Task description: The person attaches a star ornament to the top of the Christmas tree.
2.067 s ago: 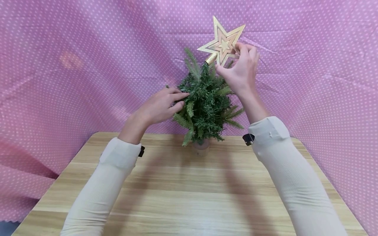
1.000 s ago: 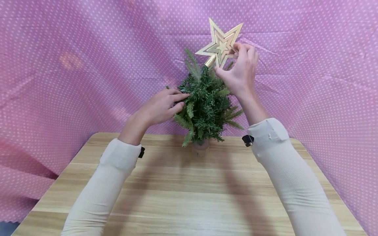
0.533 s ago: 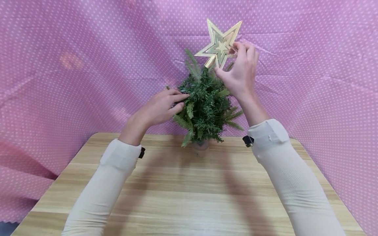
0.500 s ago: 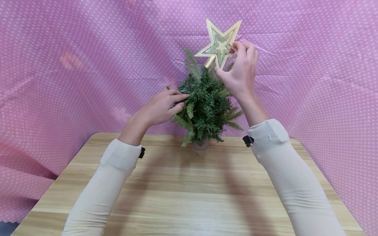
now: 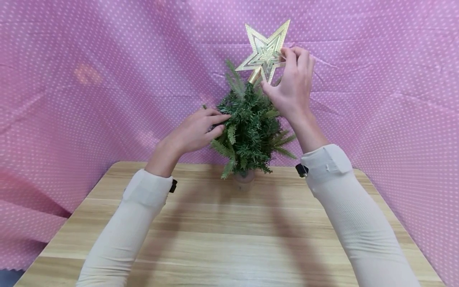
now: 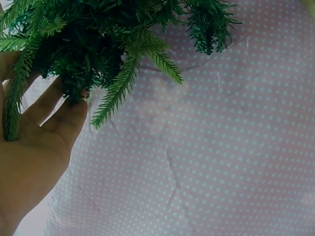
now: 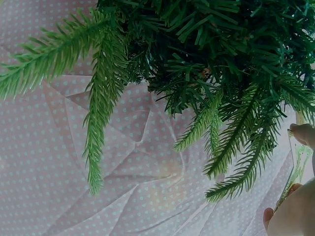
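A small artificial Christmas tree [image 5: 251, 127] stands at the far side of the table, its pale base [image 5: 244, 181] showing beneath the branches. My right hand [image 5: 294, 89] pinches a gold star tree topper [image 5: 266, 55] by its right side, thumb at a lower point. The star's gold tube [image 5: 255, 75] meets the treetop; how far it sits over the tip cannot be seen. On the tree's left side, my left hand [image 5: 197, 129] touches the branches with nearly straight fingers. In the left wrist view its fingers [image 6: 61, 128] reach behind a drooping sprig [image 6: 19, 93].
The tree stands on a wood-grain table [image 5: 229, 235] with rounded far corners. Pink polka-dot cloth [image 5: 125, 79] hangs behind and along both sides. Long light-green sprigs [image 7: 98, 132] stick out from the tree.
The star has tilted leftward, become more upright and turned its face slightly, with its tube shifting a little down at the treetop. My left hand and the tree have hardly moved.
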Action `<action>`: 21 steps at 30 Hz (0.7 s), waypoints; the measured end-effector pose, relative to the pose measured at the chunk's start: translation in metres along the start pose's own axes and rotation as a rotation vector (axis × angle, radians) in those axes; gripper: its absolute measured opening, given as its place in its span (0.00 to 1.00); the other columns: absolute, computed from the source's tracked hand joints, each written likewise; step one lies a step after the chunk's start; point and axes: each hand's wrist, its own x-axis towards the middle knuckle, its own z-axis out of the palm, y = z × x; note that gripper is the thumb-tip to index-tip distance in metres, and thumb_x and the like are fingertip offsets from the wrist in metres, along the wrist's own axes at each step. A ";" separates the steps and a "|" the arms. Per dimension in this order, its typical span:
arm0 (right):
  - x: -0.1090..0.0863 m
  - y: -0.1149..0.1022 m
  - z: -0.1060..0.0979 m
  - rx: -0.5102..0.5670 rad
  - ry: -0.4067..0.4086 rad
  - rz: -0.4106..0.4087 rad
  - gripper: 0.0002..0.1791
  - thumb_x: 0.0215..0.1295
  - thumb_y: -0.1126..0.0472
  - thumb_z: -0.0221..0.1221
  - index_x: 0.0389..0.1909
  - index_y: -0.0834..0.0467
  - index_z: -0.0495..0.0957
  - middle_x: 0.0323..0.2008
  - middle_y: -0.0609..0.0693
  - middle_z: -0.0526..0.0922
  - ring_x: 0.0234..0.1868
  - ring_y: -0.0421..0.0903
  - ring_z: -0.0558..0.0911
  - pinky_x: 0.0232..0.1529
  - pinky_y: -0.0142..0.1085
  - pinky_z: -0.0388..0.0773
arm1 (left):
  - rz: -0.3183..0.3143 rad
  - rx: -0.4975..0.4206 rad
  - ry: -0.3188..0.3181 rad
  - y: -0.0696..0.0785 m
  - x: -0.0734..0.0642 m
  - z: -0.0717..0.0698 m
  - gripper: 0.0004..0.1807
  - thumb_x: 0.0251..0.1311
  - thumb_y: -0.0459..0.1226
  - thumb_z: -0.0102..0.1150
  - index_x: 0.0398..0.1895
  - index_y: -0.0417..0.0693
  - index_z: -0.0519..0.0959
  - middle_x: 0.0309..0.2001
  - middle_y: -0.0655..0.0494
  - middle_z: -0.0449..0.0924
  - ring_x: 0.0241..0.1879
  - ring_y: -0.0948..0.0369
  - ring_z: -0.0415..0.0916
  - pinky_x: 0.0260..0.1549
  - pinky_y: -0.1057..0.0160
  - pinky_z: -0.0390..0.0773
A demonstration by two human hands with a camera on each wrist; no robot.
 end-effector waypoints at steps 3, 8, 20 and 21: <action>0.001 0.000 0.002 -0.009 0.005 -0.009 0.39 0.54 0.58 0.75 0.66 0.63 0.71 0.58 0.56 0.69 0.63 0.49 0.63 0.66 0.28 0.57 | 0.004 -0.004 0.000 -0.002 0.001 0.000 0.26 0.78 0.44 0.40 0.75 0.52 0.68 0.69 0.45 0.70 0.70 0.46 0.63 0.72 0.46 0.58; 0.002 0.000 0.005 -0.023 0.033 -0.056 0.40 0.54 0.59 0.75 0.67 0.64 0.71 0.60 0.57 0.69 0.64 0.51 0.63 0.67 0.29 0.57 | 0.010 -0.010 -0.002 -0.005 0.003 -0.001 0.26 0.78 0.44 0.40 0.75 0.52 0.68 0.69 0.45 0.70 0.70 0.46 0.63 0.72 0.46 0.58; 0.003 -0.002 0.010 -0.060 0.045 -0.152 0.39 0.53 0.62 0.75 0.65 0.67 0.71 0.62 0.60 0.68 0.62 0.54 0.65 0.68 0.35 0.59 | 0.017 -0.008 -0.012 -0.014 0.007 -0.001 0.26 0.78 0.45 0.40 0.76 0.52 0.67 0.70 0.44 0.69 0.69 0.45 0.63 0.72 0.45 0.58; 0.003 -0.002 0.010 -0.061 0.046 -0.154 0.38 0.53 0.63 0.74 0.65 0.67 0.71 0.62 0.60 0.69 0.62 0.54 0.65 0.68 0.35 0.59 | 0.019 -0.009 -0.011 -0.015 0.008 -0.001 0.26 0.78 0.45 0.40 0.75 0.52 0.67 0.70 0.44 0.69 0.69 0.45 0.63 0.72 0.45 0.58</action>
